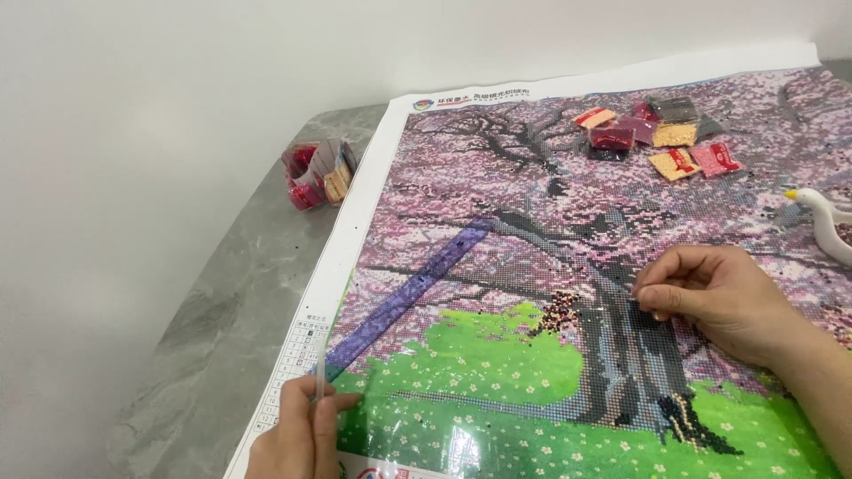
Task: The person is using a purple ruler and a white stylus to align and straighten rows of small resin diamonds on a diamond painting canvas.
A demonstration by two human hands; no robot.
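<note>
Soft, even daylight fills the scene; shadows are faint. Glare streaks the glossy film (461, 443) at the bottom edge, and the far corner looks slightly soft, perhaps from motion.

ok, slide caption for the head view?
Left hand holds clear film edge; right hand presses the cherry-tree diamond painting canvas.

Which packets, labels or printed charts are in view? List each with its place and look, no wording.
Bead packets: canvas top right; small square bags, red, pink, tan, dark.
Bundled packets: grey table, left of canvas; red and tan.
Symbol chart: canvas's white left margin, by left hand; small grid.
Header strip: canvas top edge; round logo.
</note>
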